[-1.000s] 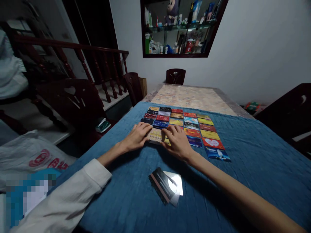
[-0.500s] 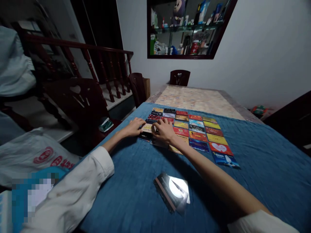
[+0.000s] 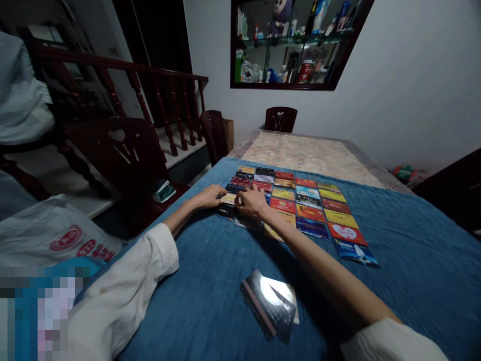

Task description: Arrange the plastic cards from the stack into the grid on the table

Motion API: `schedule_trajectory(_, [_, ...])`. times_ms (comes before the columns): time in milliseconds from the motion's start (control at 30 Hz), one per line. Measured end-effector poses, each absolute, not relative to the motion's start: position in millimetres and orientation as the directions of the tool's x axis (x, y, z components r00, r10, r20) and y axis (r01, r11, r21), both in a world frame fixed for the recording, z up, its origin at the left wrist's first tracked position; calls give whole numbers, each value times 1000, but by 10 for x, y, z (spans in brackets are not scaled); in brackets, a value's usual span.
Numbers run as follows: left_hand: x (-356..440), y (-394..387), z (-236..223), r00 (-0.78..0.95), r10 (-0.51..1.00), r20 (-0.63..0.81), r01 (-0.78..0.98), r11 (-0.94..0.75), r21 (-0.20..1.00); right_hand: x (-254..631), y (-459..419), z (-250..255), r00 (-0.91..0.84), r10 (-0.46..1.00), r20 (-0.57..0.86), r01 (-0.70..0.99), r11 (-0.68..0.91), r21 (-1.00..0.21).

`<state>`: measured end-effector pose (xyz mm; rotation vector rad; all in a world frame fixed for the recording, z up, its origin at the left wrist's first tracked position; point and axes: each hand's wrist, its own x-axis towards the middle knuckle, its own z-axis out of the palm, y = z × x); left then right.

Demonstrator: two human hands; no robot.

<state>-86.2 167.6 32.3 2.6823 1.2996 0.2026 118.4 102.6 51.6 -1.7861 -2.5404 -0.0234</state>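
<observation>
Several colourful cards (image 3: 313, 205) lie in neat rows on a blue cloth (image 3: 394, 250) over the table. My left hand (image 3: 210, 195) rests at the left edge of the rows, fingers bent onto a pale yellow card (image 3: 228, 199). My right hand (image 3: 252, 201) lies palm down beside it, fingers curled on the same card. A dark card (image 3: 225, 211) sits just below them. Nearer to me a small stack of dark, shiny cards (image 3: 271, 303) lies apart from the rows.
The far half of the table shows a patterned top (image 3: 304, 153). Dark wooden chairs (image 3: 124, 150) stand on the left and at the far end (image 3: 280, 119). A white plastic bag (image 3: 48, 235) lies at my left. A wall cabinet (image 3: 293, 45) holds bottles.
Both hands have moved left along the nearest row, from its middle cards to its left end. The camera has shifted slightly, so the rows sit further right in the picture.
</observation>
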Motion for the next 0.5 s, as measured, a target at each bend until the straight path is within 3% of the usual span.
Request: schedule_trajectory(500, [-837,1619,346,634,769,79,738,-632,235,1184,1004,539,-333,942,27,943,333,8])
